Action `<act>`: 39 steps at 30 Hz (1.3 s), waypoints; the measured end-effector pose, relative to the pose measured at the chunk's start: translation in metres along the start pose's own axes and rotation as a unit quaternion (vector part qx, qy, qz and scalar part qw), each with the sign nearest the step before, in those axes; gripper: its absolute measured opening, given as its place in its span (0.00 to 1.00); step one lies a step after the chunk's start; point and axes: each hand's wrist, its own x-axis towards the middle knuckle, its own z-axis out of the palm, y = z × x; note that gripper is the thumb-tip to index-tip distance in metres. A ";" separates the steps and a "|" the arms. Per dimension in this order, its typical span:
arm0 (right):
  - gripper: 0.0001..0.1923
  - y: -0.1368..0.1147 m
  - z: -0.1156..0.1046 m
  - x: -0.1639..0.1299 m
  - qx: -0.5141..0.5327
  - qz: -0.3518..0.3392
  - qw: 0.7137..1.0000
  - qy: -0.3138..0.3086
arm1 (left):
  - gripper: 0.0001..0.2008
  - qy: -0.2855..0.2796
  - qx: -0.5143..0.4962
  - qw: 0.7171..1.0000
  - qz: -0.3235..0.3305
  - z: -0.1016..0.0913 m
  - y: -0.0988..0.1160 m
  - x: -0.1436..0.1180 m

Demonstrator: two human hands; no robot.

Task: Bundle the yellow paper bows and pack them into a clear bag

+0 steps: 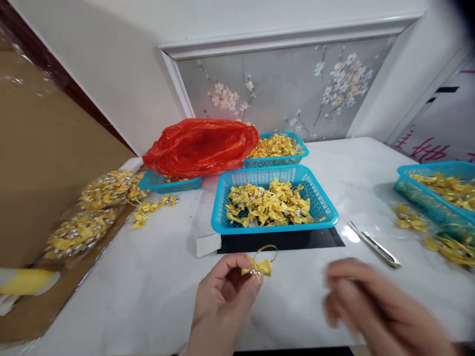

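We note our left hand (222, 291) pinching one bow (258, 267) between its fingers; right hand (356, 301) blurred, grip indeterminate. Basket (326, 207) holds many bows; more loose on the desk (148, 277).

4 blue baskets (274, 225), 1 red bag (200, 146), 1 tweezers (374, 244), 2 hands (222, 296).

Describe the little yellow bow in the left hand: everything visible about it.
The yellow bow is a small ribbon bow, satin-like in look, with two flat loops and a silvery bead at its knot. A thin gold cord loop rises from its top. It is pinched between the fingertips of the left hand, held above the white table, just in front of the blue basket of similar bows. The blurred right hand is apart from it.
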 end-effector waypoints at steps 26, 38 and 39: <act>0.09 -0.010 0.022 0.023 -0.022 -0.043 0.996 -0.081 | 0.08 -0.165 0.002 0.985 -0.057 0.000 0.000 -0.001; 0.14 -0.018 0.020 0.007 -0.114 -0.121 0.985 -0.050 | 0.11 -0.131 -0.030 0.987 -0.094 0.001 0.001 0.002; 0.16 -0.018 0.020 0.008 -0.112 -0.144 0.982 -0.051 | 0.11 -0.131 -0.030 0.987 -0.086 0.001 0.002 0.001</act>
